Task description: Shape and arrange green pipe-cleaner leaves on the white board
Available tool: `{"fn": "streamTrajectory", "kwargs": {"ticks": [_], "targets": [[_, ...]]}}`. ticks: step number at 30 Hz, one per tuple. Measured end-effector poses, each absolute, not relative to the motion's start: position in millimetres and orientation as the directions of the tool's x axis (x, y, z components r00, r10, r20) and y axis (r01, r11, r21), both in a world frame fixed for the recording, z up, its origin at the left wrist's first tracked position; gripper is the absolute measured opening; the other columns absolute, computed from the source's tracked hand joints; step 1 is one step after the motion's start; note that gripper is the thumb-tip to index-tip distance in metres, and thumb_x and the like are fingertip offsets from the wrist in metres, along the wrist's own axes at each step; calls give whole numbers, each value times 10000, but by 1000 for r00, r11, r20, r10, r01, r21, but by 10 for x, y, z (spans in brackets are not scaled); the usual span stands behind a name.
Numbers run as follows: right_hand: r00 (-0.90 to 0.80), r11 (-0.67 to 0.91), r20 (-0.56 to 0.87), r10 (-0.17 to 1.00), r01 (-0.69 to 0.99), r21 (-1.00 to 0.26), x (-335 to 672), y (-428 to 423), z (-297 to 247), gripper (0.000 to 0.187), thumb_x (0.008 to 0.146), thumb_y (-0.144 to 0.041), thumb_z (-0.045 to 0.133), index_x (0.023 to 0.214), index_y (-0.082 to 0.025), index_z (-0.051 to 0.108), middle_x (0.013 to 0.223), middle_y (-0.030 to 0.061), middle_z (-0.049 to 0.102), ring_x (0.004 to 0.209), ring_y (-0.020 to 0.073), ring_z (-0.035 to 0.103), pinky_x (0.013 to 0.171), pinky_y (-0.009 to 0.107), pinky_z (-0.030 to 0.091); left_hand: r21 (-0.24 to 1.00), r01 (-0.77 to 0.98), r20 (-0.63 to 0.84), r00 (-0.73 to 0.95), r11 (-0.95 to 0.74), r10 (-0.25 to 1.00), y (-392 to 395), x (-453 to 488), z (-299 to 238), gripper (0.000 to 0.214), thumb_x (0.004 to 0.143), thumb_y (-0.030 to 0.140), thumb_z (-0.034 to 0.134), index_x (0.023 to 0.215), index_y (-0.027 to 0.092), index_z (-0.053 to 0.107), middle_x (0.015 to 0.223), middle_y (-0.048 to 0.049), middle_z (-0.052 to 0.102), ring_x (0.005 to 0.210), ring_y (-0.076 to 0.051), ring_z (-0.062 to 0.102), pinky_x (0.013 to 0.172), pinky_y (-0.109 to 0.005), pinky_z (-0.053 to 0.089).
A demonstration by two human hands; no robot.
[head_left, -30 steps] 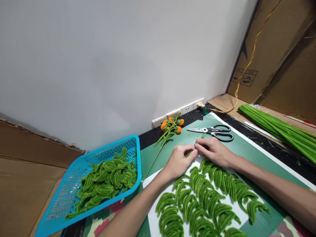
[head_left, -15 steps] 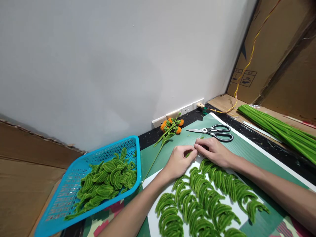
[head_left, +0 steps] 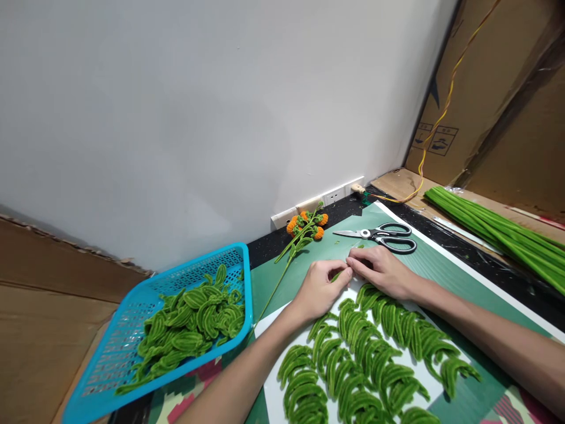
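Observation:
My left hand point(head_left: 324, 288) is closed in a pinch above the top of a white sheet point(head_left: 273, 359). A bit of a green pipe-cleaner piece point(head_left: 336, 276) shows between its thumb and fingers; the rest is covered. Fingertip to fingertip with it, my right hand point(head_left: 382, 272) is pinched too, and what lies between its fingers is hidden. Below both hands, curved green pipe-cleaner leaves point(head_left: 359, 335) lie in several overlapping rows on the sheet. Just beyond my right hand are scissors point(head_left: 375, 234) with black and grey handles, blades pointing left.
A blue plastic basket point(head_left: 248, 294) at left holds a heap of looped green leaves. An orange-and-green pipe-cleaner stem point(head_left: 304, 227) lies near the wall sockets point(head_left: 334, 196). Long green pipe cleaners point(head_left: 489, 232) are bundled at right, beside a yellow cable point(head_left: 450, 97) and cardboard point(head_left: 507, 118).

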State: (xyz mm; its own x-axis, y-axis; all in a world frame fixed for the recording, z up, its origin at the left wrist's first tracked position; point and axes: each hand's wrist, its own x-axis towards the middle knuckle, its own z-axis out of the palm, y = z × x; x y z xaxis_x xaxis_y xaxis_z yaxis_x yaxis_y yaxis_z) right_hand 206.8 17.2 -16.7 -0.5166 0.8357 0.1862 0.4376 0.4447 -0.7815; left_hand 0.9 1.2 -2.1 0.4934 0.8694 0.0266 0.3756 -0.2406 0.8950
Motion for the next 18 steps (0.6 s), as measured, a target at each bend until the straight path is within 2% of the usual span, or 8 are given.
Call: {"fn": "streamTrajectory", "kwargs": {"ticks": [18], "targets": [[-515,452,197,834,434,-780,2071,170,-170,429,1100,-451,424,743,-217,468,641,-48,455,601,123,397,625,307,284,899,371,19,497,-232,867,13,12,-23,390,1023,409,551,757,142,652,701,20,539,694,-121,443,659,-262,332]]}}
